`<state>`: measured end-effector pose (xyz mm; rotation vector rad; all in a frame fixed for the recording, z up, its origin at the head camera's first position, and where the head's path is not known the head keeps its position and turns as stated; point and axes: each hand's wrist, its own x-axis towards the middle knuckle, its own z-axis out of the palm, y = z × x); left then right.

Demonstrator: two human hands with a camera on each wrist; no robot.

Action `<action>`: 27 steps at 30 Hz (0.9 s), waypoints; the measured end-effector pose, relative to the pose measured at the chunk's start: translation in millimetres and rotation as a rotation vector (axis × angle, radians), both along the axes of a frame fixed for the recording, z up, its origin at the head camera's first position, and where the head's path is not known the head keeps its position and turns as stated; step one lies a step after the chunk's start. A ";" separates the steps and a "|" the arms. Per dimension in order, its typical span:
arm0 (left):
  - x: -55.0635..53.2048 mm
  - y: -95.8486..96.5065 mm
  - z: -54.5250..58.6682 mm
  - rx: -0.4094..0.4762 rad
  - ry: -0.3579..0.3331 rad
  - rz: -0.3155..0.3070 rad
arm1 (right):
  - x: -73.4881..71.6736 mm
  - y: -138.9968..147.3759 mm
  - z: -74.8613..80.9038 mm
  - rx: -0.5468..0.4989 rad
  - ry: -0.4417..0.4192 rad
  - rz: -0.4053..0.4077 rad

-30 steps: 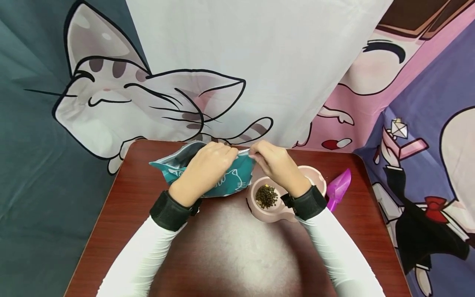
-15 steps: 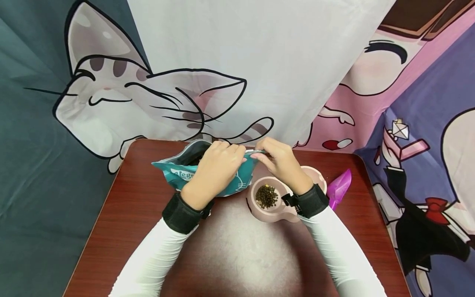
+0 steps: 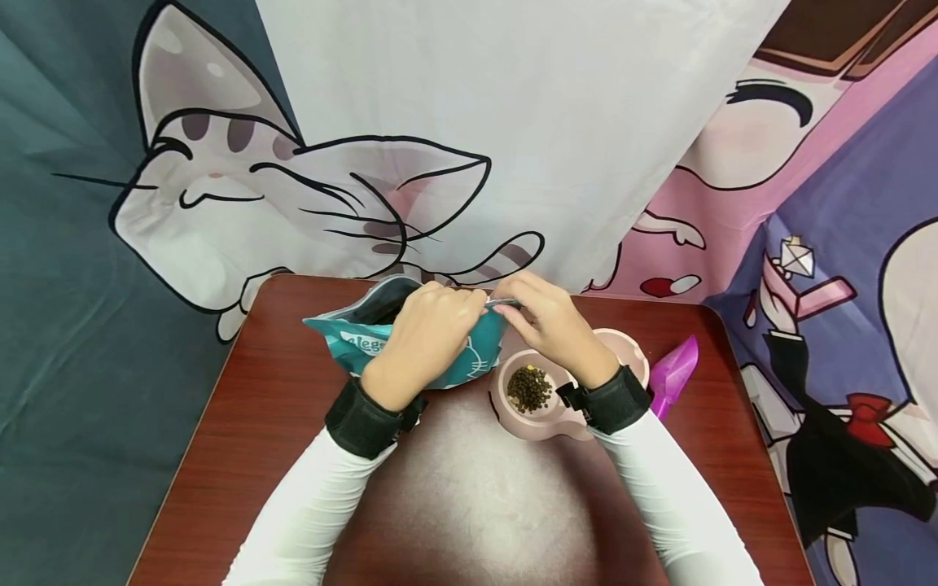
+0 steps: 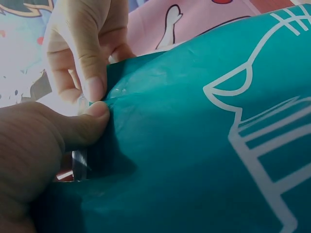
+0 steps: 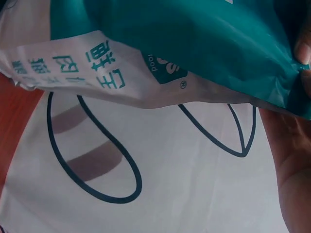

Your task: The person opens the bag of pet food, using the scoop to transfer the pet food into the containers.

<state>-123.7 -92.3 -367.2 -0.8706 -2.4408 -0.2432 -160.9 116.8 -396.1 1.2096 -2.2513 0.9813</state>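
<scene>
A teal pet food bag [image 3: 359, 342] with a white cat outline stands on the table, its mouth gaping at the left end. My left hand [image 3: 425, 338] lies across its front and pinches the top edge. Close beside it, my right hand [image 3: 553, 330] pinches the edge's right end between thumb and fingers. In the left wrist view, the left thumb [image 4: 85, 126] and the other hand's thumb [image 4: 87, 58] almost meet on the edge. The bag's pale strip [image 5: 131, 82] of lettering shows in the right wrist view. Its contents are mostly hidden.
A pale pink double bowl [image 3: 506, 411] sits below my right hand, with brown kibble [image 3: 528, 389] in its left side. A purple scoop [image 3: 672, 374] lies to its right on the reddish-brown table [image 3: 242, 391]. A cat-print cloth [image 3: 440, 81] hangs behind.
My left hand has slid rightward along the bag's top edge, uncovering more of the mouth and lettering. My right hand went slightly right, then came back toward the left hand.
</scene>
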 end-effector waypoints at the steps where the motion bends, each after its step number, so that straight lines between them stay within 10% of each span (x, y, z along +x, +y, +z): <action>1: -0.3 0.3 -0.2 0.001 -0.004 0.004 | 0.0 -0.1 -0.3 -0.001 0.005 -0.002; 27: 4.0 -1.6 8.5 -0.068 0.004 0.028 | 1.3 1.7 -1.3 -0.012 -0.004 -0.034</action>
